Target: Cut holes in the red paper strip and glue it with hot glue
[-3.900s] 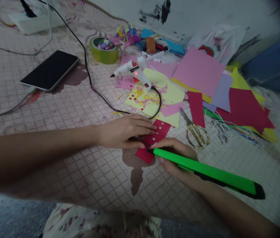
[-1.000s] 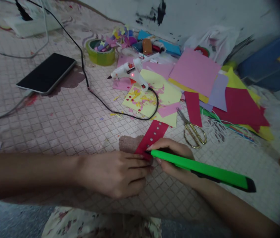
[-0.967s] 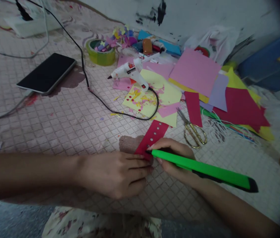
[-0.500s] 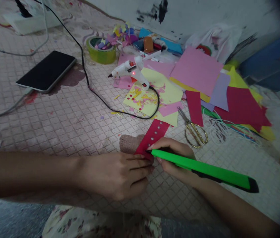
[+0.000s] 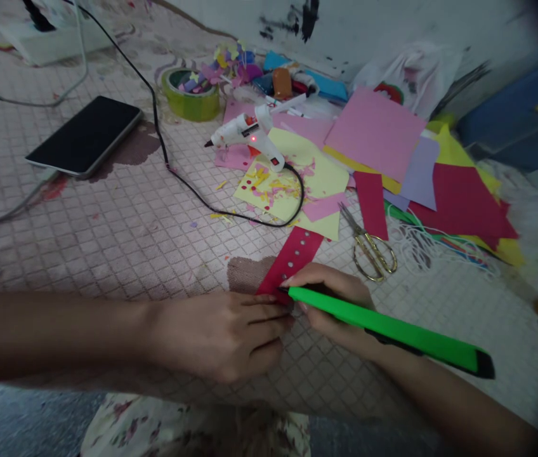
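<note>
Dim room; tabletop [image 5: 155,247] under diamond-pattern cloth [image 5: 197,257] with dark patches. Nearest: left hand [image 5: 216,333], palm down, fingers side by side over near end of red strip [image 5: 304,254], clamped on nothing visible. Alongside: right hand [image 5: 338,282], clamped pen-style on green tool [image 5: 393,327]; cutter or marker, unclear which. Dark tip at strip, just short of row of pale spots [image 5: 290,264], maybe holes. Strip flat on cloth, between and beyond both hands.

Step in hand, by the look of it: piercing or marking a spot in line with the row. Next move probably calls for strip pinned flat, tip on line, left fingertips clear.

Around: scissors [image 5: 363,236] just beyond right hand, white string [image 5: 419,247] right of them. Past strip: pale yellow sheet [image 5: 326,165] with scraps [image 5: 273,184], black cord [image 5: 302,190] looping across, liable to snag. Then glue gun [image 5: 263,145], red light showing, possibly hot. Off left: phone [image 5: 83,136]. Farther: paper pile [image 5: 378,133], tape roll [image 5: 197,106], plastic bag [image 5: 424,79], smeared wall [image 5: 368,32].
</note>
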Motion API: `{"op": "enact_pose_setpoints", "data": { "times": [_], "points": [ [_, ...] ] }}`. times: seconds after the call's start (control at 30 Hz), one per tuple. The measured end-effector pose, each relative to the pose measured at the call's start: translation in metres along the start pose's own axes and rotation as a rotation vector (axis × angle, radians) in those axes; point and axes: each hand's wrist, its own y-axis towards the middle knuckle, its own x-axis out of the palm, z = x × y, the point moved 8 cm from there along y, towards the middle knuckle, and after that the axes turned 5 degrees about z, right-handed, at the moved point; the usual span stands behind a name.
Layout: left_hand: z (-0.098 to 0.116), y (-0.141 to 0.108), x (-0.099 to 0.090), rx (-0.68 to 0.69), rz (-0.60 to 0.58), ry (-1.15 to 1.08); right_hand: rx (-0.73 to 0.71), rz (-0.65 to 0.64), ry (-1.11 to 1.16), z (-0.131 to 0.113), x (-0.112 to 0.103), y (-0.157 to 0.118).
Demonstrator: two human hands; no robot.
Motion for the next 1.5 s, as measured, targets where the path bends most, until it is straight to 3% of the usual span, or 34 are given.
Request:
{"op": "enact_pose_setpoints", "data": {
  "times": [0.1, 0.53, 1.13, 1.5],
  "points": [
    [0.0, -0.001, -0.001, -0.002, 0.017, 0.0, 0.013, 0.079, -0.03, -0.004, -0.005, 0.003],
    [0.0, 0.0, -0.001, -0.011, 0.025, -0.008, -0.022, 0.08, -0.088, -0.01, -0.003, 0.005],
    [-0.001, 0.001, 0.0, -0.011, 0.034, -0.027, 0.027, 0.043, -0.054, 0.0, 0.0, -0.002],
    [-0.001, 0.0, 0.0, -0.014, 0.013, -0.058, -0.021, -0.067, -0.046, -0.003, 0.005, -0.003]
  ]
}}
